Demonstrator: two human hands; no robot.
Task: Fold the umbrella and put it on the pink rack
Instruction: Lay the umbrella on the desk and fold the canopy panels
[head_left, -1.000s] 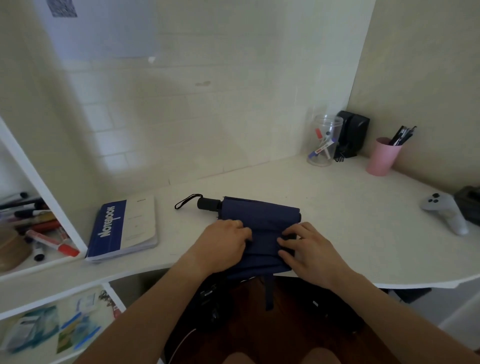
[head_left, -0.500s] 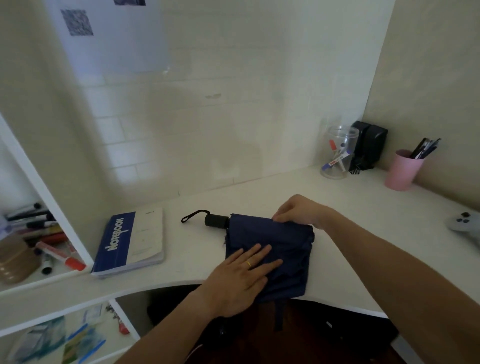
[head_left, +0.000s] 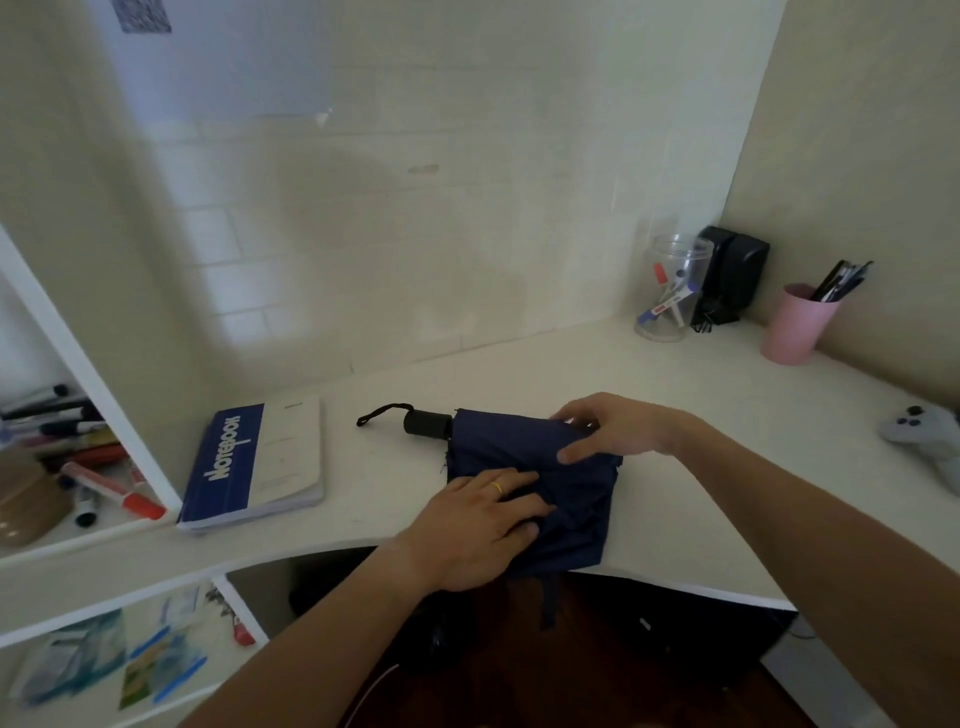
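A collapsed navy blue umbrella (head_left: 566, 483) lies on the white desk (head_left: 675, 415) near its front edge, its black handle (head_left: 427, 423) and wrist strap pointing left. My left hand (head_left: 480, 525) presses flat on the near left part of the cloth. My right hand (head_left: 608, 428) grips the far upper edge of the cloth, with the thumb on top. A strap of the umbrella hangs below the desk edge. No pink rack is in view.
A blue and white notebook (head_left: 257, 465) lies left of the umbrella. At the back right stand a clear jar with markers (head_left: 670, 291), a black speaker (head_left: 732, 275) and a pink cup with pens (head_left: 797, 325). A grey controller (head_left: 924, 434) lies far right. Shelves with markers stand left.
My right hand has gone from the near edge of the umbrella to its far edge and folds the cloth inward. My left hand has flattened on the cloth.
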